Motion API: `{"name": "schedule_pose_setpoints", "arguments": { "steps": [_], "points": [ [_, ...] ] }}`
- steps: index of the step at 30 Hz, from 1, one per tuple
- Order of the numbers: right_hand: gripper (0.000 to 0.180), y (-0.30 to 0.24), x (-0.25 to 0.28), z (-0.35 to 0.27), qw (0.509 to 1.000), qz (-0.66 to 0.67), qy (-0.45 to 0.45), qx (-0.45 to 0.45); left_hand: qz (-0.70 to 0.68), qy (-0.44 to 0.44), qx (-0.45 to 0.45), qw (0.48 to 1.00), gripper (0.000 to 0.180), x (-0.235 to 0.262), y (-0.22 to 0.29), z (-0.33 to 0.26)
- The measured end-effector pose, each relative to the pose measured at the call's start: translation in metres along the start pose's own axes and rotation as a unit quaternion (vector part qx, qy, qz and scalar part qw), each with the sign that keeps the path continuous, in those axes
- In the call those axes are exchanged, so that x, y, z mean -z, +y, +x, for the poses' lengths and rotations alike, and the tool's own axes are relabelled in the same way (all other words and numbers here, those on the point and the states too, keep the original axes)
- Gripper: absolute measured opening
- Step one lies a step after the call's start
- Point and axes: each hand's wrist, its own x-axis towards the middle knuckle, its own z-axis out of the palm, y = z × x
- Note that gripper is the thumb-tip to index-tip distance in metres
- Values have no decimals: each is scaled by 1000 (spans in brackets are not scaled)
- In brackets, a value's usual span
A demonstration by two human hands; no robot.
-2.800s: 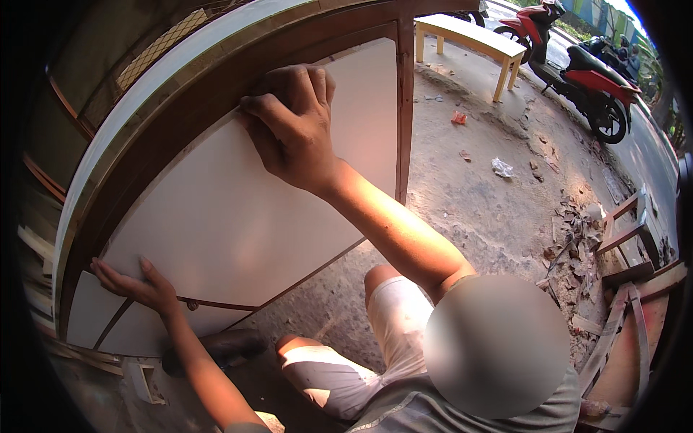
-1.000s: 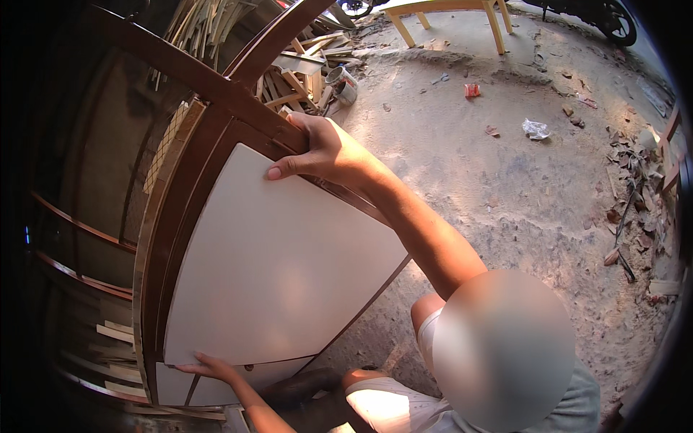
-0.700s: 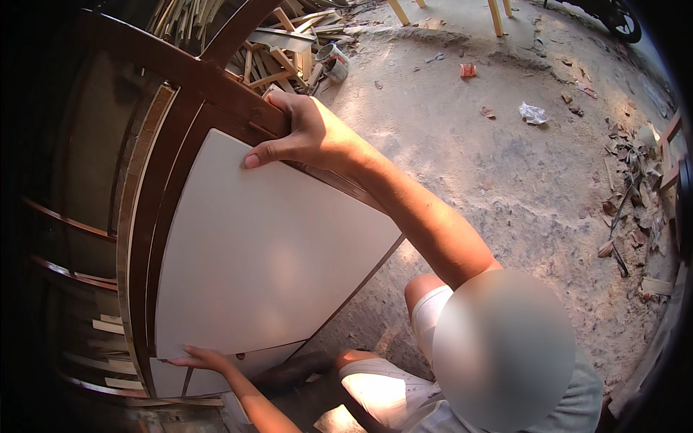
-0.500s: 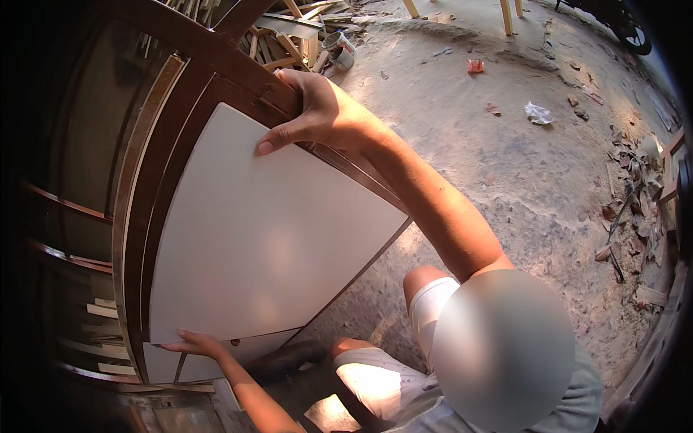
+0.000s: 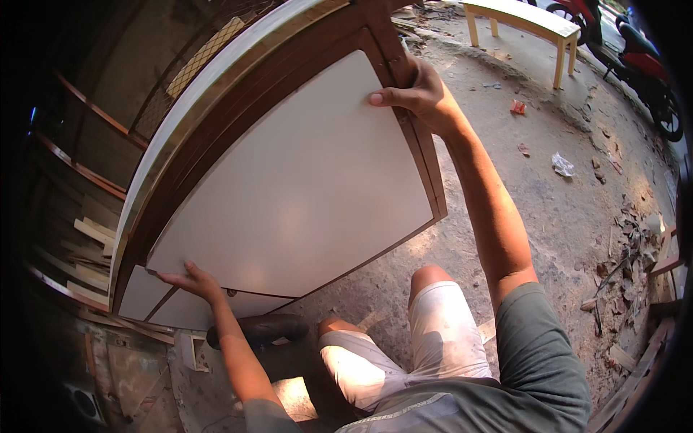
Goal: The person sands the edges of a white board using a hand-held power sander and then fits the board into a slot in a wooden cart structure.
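1. Right hand [image 5: 419, 97]: closed over the upper right corner of the white panel [image 5: 296, 187], thumb lying flat on the panel face, fingers wrapped round the edge and the brown wooden frame [image 5: 422, 155] behind it. Grip appears firm.
2. Left hand [image 5: 189, 280]: open, fingers spread and pressed flat against the panel's lower left edge. It steadies the sheet and grips nothing.
3. White panel: lies inside the brown wooden frame, covering most of the opening. A second pale strip [image 5: 188, 310] shows below the panel's lower edge, beside the left hand.
4. Frame: leans tilted away from the person, with a pale outer band [image 5: 216, 86] running along the panel's upper left side.
5. Judgement on the step in hand: the panel appears to be in the course of seating into the frame. Done well, both hands push evenly so the sheet does not rack; the right-hand fingers should stay clear of the gap between panel edge and frame; all 4 edges should be checked flush before release.
6. Surroundings: beyond the frame's right side, a rough concrete floor [image 5: 577, 216] with scattered litter, a light wooden bench [image 5: 523, 18] and a red motorbike [image 5: 650, 65].
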Motion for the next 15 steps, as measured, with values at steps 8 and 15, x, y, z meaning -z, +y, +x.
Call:
{"name": "schedule_pose_setpoints", "arguments": {
  "steps": [8,15],
  "points": [
    [55,-10,14,-7,1000,-12,-5,-9,-18,21,-95,995,112,-13,33,13],
    [45,12,25,0,1000,-12,1,-11,26,-6,-29,999,114,3,38,11]
  ]
}}
